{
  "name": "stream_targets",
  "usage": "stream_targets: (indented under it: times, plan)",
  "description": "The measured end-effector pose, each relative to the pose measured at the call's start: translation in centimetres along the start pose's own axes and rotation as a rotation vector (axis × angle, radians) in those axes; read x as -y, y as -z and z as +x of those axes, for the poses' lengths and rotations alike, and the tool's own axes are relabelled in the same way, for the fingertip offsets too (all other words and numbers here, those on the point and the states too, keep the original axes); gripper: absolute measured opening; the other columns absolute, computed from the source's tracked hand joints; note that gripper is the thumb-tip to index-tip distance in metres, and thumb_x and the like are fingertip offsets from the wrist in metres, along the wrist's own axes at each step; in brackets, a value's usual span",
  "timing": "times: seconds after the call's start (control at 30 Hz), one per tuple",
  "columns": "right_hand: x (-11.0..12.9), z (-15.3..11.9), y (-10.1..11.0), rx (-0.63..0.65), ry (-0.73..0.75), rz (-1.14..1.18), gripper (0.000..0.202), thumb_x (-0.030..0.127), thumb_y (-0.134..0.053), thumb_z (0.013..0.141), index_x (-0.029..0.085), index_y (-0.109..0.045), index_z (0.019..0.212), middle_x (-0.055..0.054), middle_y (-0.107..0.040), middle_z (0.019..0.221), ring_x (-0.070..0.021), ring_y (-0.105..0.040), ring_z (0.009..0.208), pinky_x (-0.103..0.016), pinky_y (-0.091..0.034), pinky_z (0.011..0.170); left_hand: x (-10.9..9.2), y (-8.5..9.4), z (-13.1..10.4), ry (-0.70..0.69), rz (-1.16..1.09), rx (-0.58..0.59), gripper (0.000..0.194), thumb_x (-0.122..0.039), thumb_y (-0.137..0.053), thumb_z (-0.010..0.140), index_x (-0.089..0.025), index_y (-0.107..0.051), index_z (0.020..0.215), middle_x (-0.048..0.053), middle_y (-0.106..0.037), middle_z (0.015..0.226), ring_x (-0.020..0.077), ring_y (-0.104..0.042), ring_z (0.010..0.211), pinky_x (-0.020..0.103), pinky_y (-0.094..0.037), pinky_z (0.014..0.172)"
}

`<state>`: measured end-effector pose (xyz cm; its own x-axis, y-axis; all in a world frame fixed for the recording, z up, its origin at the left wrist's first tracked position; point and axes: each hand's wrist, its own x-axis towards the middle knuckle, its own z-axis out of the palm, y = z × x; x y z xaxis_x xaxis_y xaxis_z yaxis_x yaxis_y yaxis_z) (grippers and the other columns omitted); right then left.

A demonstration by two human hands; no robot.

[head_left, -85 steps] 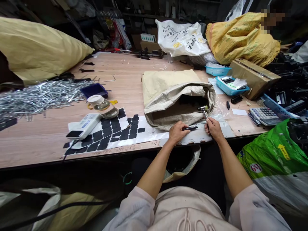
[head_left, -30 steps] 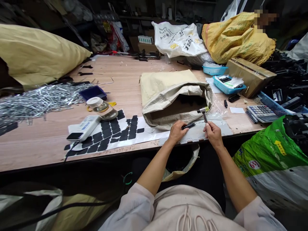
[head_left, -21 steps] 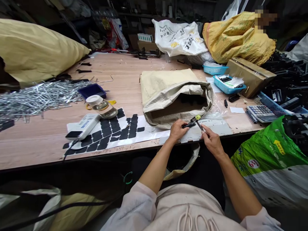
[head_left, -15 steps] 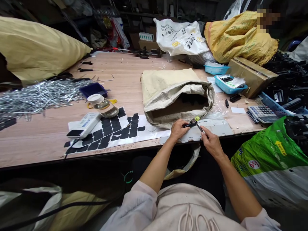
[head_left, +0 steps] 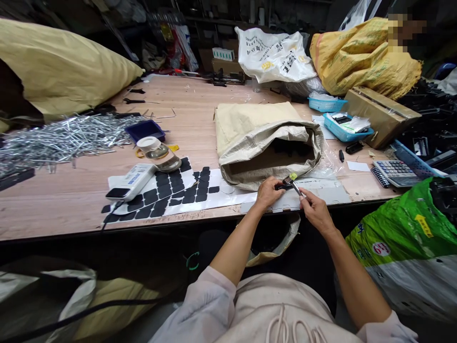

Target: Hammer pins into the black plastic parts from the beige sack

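The left hand [head_left: 268, 192] grips a small, dark, elongated part [head_left: 284, 186] at the table's front edge; the right hand [head_left: 314, 207] holds a metal-handled hammer with a yellow-green face [head_left: 293, 176] over it. The green-and-white plastic sack [head_left: 392, 233] reads "69".

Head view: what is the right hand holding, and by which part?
The right hand holds a small hammer by its handle, away from the head.
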<state>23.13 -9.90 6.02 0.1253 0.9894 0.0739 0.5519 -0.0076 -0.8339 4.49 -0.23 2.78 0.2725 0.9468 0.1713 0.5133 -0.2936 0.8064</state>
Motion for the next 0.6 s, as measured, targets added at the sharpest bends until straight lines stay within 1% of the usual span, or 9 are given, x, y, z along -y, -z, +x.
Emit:
stream_targets:
  times: [0.1, 0.23, 0.3, 0.4, 0.47, 0.5, 0.6]
  plan:
    - [-0.7, 2.3, 0.2, -0.052, -0.042, 0.110, 0.053, 0.047, -0.056, 0.092, 0.017, -0.070, 0.133, 0.000, -0.064, 0.070, -0.0132, -0.052, 0.050, -0.025, -0.046, 0.047, 0.0, 0.0, -0.1, 0.001, 0.006, -0.009, 0.017, -0.016, -0.079, 0.077, -0.020, -0.079, 0.094, 0.002, -0.068, 0.092, 0.0165, -0.062, 0.080, 0.029, -0.050, 0.075]
    - [-1.8, 5.2, 0.3, -0.102, -0.116, 0.253, 0.054, 0.053, -0.058, 0.088, 0.016, -0.068, 0.126, 0.005, -0.058, 0.064, -0.0101, -0.046, 0.041, -0.022, -0.038, 0.036, 0.2, -0.1, -0.1, -0.002, 0.010, -0.019, 0.017, -0.014, -0.079, 0.077, -0.020, -0.078, 0.093, 0.002, -0.068, 0.091, 0.0158, -0.061, 0.078, 0.029, -0.050, 0.075]
    - [-2.3, 5.8, 0.4, -0.118, -0.144, 0.343, 0.054, 0.056, -0.058, 0.087, 0.016, -0.066, 0.123, 0.007, -0.056, 0.062, -0.0096, -0.046, 0.040, -0.020, -0.036, 0.033, 0.1, -0.1, -0.1, -0.012, 0.008, -0.024, 0.017, -0.013, -0.079, 0.077, -0.019, -0.077, 0.092, 0.002, -0.067, 0.090, 0.0154, -0.060, 0.078, 0.029, -0.050, 0.075]
    - [-2.8, 5.9, 0.4, -0.146, -0.137, 0.431, 0.052, 0.058, -0.060, 0.086, 0.017, -0.064, 0.117, 0.008, -0.055, 0.060, -0.0089, -0.046, 0.038, -0.019, -0.035, 0.031, -0.4, 0.5, -0.4, -0.062, -0.034, -0.012, 0.016, -0.013, -0.079, 0.076, -0.019, -0.077, 0.091, 0.001, -0.066, 0.089, 0.0146, -0.059, 0.076, 0.028, -0.049, 0.074]
    - [-2.8, 5.8, 0.4, -0.136, -0.133, 0.451, 0.049, 0.058, -0.062, 0.085, 0.018, -0.064, 0.113, 0.008, -0.055, 0.059, -0.0087, -0.046, 0.038, -0.018, -0.035, 0.031, -0.9, 1.3, -1.4, -0.122, -0.083, 0.010, 0.015, -0.016, -0.079, 0.077, -0.019, -0.076, 0.091, 0.002, -0.066, 0.089, 0.0140, -0.058, 0.074, 0.027, -0.048, 0.070]
    - [-2.8, 5.8, 0.4, -0.130, -0.134, 0.455, 0.048, 0.058, -0.062, 0.085, 0.018, -0.065, 0.111, 0.008, -0.054, 0.059, -0.0085, -0.046, 0.038, -0.018, -0.035, 0.031, -1.2, 1.7, -2.3, -0.160, -0.103, 0.024, 0.015, -0.017, -0.079, 0.078, -0.019, -0.075, 0.092, 0.002, -0.067, 0.089, 0.0140, -0.058, 0.074, 0.027, -0.048, 0.069]
    - [-2.9, 5.8, 0.4, -0.126, -0.135, 0.461, 0.047, 0.058, -0.062, 0.086, 0.019, -0.065, 0.110, 0.008, -0.054, 0.060, -0.0080, -0.046, 0.038, -0.018, -0.035, 0.031, -1.3, 3.1, -6.2, -0.278, -0.102, 0.096, 0.014, -0.019, -0.076, 0.080, -0.021, -0.075, 0.094, 0.003, -0.067, 0.090, 0.0159, -0.061, 0.079, 0.028, -0.051, 0.071]
